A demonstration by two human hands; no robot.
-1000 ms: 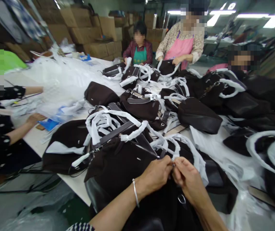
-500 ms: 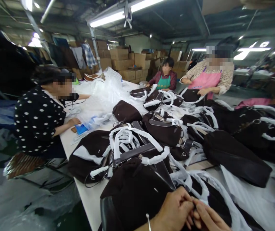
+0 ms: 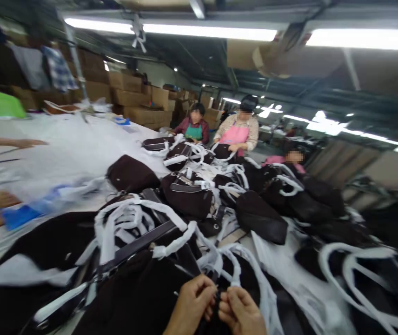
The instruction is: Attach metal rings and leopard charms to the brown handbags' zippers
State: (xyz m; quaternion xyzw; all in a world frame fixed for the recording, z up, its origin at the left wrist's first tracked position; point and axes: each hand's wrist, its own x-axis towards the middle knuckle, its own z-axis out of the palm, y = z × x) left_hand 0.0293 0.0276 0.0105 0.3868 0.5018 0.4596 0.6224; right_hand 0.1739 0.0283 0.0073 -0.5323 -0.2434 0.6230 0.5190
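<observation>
At the bottom centre of the head view, my left hand (image 3: 192, 304) has its fingers curled in a pinch over a dark brown bag (image 3: 129, 298). Close beside it, my right hand (image 3: 241, 309) is also pinched, thumb against the fingers. Whatever lies between the fingertips is dark and too small to make out. White-wrapped handles (image 3: 174, 244) loop over the bag just above my hands, and another wrapped strap (image 3: 267, 298) runs down to the right of them.
More brown bags (image 3: 262, 217) are heaped across the table. A worker in a pink apron (image 3: 234, 135) and one in a green apron (image 3: 194, 132) are behind it. At the left, a person's hands are near blue plastic (image 3: 23, 216) and clear wrap (image 3: 63, 144).
The view has swung right, so the worker at the left shows only by arms and hands. My hands appear further left in the picture, still close together with fingers pinched.
</observation>
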